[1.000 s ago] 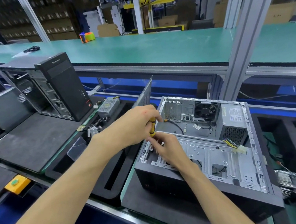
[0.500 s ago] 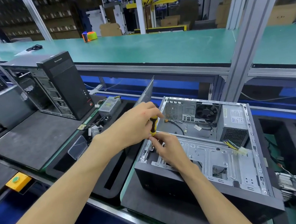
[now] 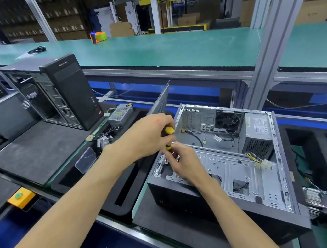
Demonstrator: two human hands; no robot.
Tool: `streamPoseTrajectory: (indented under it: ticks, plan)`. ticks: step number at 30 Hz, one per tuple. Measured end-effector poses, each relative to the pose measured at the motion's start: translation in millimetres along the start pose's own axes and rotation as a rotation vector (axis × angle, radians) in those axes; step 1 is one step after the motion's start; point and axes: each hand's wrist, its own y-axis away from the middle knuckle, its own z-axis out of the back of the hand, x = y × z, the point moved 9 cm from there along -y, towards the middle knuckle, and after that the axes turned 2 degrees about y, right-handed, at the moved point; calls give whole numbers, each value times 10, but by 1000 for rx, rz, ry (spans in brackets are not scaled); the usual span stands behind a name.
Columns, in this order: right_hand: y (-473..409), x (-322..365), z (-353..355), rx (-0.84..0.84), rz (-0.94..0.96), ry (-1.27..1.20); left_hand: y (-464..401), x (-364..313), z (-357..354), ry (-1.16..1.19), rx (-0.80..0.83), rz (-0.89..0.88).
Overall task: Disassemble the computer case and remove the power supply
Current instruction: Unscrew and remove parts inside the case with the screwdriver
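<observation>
The computer case lay on its side on a dark mat at the bench edge, open side up, w/ the side panel already off. The power supply sat in the far right corner inside, a yellow-and-black cable bundle w/ white connector trailing loose from it onto the metal tray. I saw a fan next to the PSU, on the rear wall.

At the case's near left corner, by the drive cage, my left hand gripped a yellow-and-black screwdriver, fingers clamped round its handle. My right hand was just below it, fingers pinched together at the shaft or tip; whether they held a screw I couldn't tell, as the hand hid that spot.

Risks, as I judged them: the tip could slip off the screw head since it was hidden from me; a freed screw could drop into the chassis; the loose cable could snag when the PSU comes out.

Further out: a leaning panel, a second PSU in a tray and an upright black tower to the left.
</observation>
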Motion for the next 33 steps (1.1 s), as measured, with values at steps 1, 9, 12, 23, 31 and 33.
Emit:
streamPoseTrajectory:
  ticks: [1, 9, 12, 23, 31, 33]
  plan:
    - [-3, 2, -7, 14, -6, 25, -16, 17, 31, -89, -39, 33]
    - [162, -237, -106, 138, -262, 263, -175, 69, 74, -386, -227, 113]
    - [154, -235, -98, 91, -326, 268, -211, 94, 58, -387, -214, 144]
    - [95, -186, -150, 34, -459, 513, -121, 231, 158, -478, -143, 60]
    - [78, -99, -156, 1, -455, 634, -94, 272, -32, -65, 67, -225]
    - [73, -89, -154, -5, -459, 640, -76, 219, -166, 117, 168, -267]
